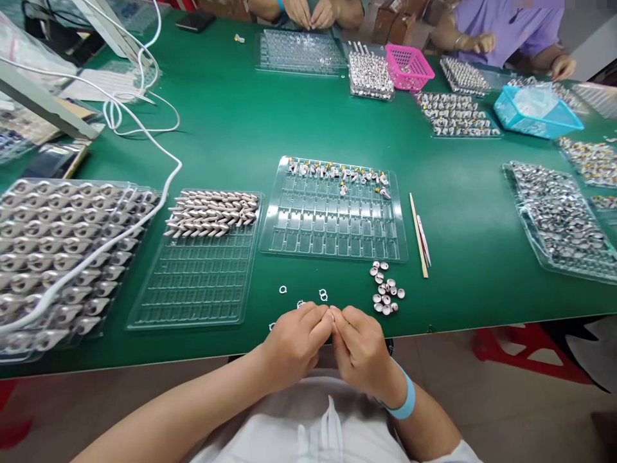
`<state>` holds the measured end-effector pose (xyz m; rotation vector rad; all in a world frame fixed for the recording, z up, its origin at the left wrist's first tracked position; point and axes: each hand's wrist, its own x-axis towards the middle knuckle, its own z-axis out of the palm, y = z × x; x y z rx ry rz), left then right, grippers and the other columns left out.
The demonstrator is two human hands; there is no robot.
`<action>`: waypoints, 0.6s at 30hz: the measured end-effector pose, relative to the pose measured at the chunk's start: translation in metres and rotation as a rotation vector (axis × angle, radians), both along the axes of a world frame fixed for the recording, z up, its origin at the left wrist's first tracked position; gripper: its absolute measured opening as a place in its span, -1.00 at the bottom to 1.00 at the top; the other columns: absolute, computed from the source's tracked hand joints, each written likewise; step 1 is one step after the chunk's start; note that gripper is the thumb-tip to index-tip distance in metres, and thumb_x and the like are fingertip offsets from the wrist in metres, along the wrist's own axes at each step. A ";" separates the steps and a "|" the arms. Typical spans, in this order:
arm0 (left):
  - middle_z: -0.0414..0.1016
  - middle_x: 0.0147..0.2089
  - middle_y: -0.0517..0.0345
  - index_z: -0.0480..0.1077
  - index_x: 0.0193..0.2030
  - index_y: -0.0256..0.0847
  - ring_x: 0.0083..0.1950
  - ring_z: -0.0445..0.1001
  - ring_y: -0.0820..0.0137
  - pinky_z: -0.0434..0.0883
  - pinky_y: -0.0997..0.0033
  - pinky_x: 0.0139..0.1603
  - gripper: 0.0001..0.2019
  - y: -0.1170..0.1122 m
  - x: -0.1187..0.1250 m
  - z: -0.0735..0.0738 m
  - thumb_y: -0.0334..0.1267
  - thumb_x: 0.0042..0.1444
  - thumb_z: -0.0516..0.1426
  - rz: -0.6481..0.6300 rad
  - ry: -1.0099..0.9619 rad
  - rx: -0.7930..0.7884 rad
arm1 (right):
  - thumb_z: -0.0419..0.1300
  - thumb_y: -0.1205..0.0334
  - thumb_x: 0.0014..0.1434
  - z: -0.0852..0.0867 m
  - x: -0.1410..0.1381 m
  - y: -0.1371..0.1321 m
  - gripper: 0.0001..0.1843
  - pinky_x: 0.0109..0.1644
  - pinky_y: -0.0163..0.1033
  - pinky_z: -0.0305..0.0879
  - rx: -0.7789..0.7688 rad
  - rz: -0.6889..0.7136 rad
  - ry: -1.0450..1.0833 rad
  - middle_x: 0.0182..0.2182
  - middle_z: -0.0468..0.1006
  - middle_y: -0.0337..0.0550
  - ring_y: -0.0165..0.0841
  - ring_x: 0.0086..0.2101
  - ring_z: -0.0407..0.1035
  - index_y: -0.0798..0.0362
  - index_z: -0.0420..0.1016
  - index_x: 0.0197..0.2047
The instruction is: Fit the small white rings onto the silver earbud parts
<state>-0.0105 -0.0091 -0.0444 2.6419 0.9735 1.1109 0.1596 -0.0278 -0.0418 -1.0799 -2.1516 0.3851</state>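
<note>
At the table's near edge my left hand (pixel 299 341) and my right hand (pixel 361 347) meet, fingertips pinched together. Both are closed on something tiny that the fingers almost wholly hide; I cannot make out what. A blue band (pixel 405 393) circles my right wrist. Just beyond my left hand lie several small white rings (pixel 323 295). To the right of my hands is a loose group of small round silvery cups (pixel 385 299). Farther forward, a clear compartment tray (pixel 337 244) holds small white-and-yellow parts (pixel 332 170) along its far rows.
A wooden stick (pixel 417 235) and tweezers (pixel 424 241) lie right of the tray. Leftward are trays of beige parts (pixel 212 212), crossed by a white cable (pixel 110 244). A pink basket (pixel 409 67), a blue basket (pixel 537 116) and two other people are across the table.
</note>
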 end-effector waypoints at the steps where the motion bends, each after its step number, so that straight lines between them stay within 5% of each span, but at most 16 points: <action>1: 0.51 -0.34 -0.02 0.26 -0.01 -0.31 -0.42 0.40 0.34 0.45 0.36 -0.44 -0.68 0.000 0.000 -0.001 -0.59 0.12 -0.09 0.000 -0.006 -0.006 | -0.01 0.48 0.27 -0.001 0.000 0.000 -0.69 -0.43 -0.21 0.27 -0.001 -0.002 0.002 -0.42 0.41 -0.08 -0.31 -0.44 0.30 0.20 0.38 0.05; 11: 0.59 -0.28 0.01 0.36 -0.08 -0.25 -0.40 0.43 0.43 0.46 0.45 -0.39 -0.79 -0.001 0.002 -0.002 -0.56 0.21 0.04 0.029 -0.264 -0.220 | 0.02 0.39 0.34 0.005 0.008 0.004 -0.62 -0.36 -0.24 0.32 -0.188 0.022 0.161 -0.37 0.42 -0.12 -0.35 -0.40 0.29 0.11 0.33 0.20; 15: 0.56 -0.39 0.12 0.48 -0.24 -0.25 -0.44 0.50 0.48 0.49 0.51 -0.41 -0.97 -0.002 0.003 0.012 -0.39 0.19 0.19 0.085 -0.628 -0.830 | 0.08 0.27 0.34 0.016 0.021 0.004 -0.60 -0.36 -0.27 0.32 -0.359 0.013 0.322 -0.38 0.43 -0.18 -0.39 -0.41 0.31 0.05 0.35 0.23; 18: 0.58 -0.38 0.10 0.49 -0.29 -0.29 -0.48 0.50 0.50 0.50 0.52 -0.44 -0.87 0.001 0.002 0.023 -0.27 0.10 0.29 0.079 -0.931 -1.366 | 0.07 0.28 0.34 0.018 0.027 0.002 -0.63 -0.37 -0.29 0.31 -0.366 -0.105 0.404 -0.38 0.44 -0.19 -0.42 -0.43 0.32 0.02 0.41 0.19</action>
